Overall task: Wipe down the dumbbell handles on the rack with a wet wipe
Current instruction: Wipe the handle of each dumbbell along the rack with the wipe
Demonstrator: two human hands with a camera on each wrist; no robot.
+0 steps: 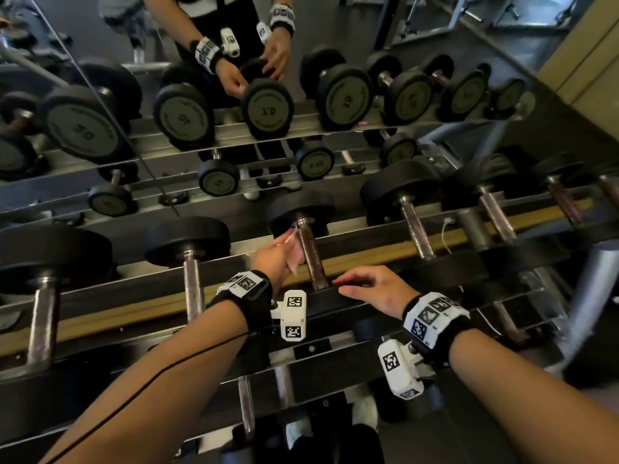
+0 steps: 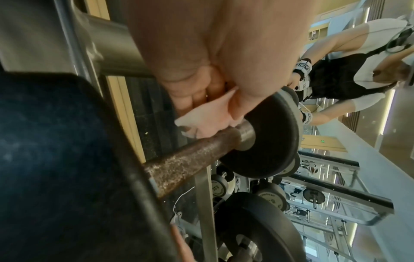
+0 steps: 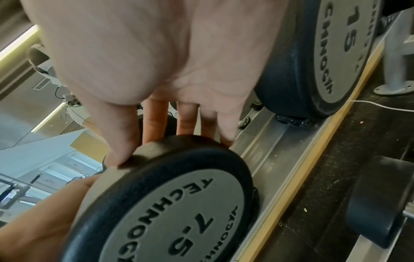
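Two bare forearms with black wristbands carrying white marker blocks reach forward over the grey metal dumbbell rack (image 1: 335, 244). Left hand (image 1: 273, 259) has its grip closed around a pale pink crumpled wet wipe (image 2: 201, 117), which is pinched between the thumb and the curled fingers and pressed against the left side of a rusty brown metal dumbbell handle (image 1: 310, 252), close to its far end by the far black round weight head (image 1: 299, 211). In the left wrist view the wipe touches the handle just beside the shiny steel collar (image 2: 245, 135). Right hand (image 1: 371, 288) lies on top of the near black rubber weight head (image 3: 170, 200) of the same dumbbell, with a grey plate marked 7.5; its grip is loose, the fingers almost straight and spread over the rim, the thumb on the front edge. More black dumbbells lie to both sides on the same rack, and a wall mirror (image 1: 234, 95) behind it reflects them and the person's hands.
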